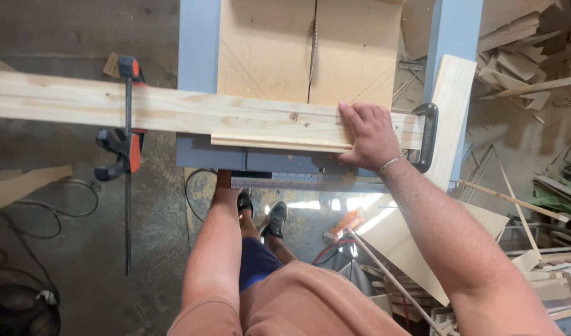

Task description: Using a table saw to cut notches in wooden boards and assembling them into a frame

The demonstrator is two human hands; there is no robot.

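1. The right hand [371,134] lies flat, fingers spread, pressing the board [173,112] that crosses the middle of the frame on the saw table [198,50].
2. The left hand reaches under the table's front edge at centre; I cannot tell whether it is open or holds anything.
3. The blade [312,43] stands in its slot above the board; judged step: steadying before a cut.
4. A bar clamp [128,124] at left and a C-clamp [427,134] at right grip the board; any push needs fingers clear of the blade line.

The left hand is hidden under the saw table's [198,152] near edge. The long pine board [173,109] is cut off by the left picture edge.
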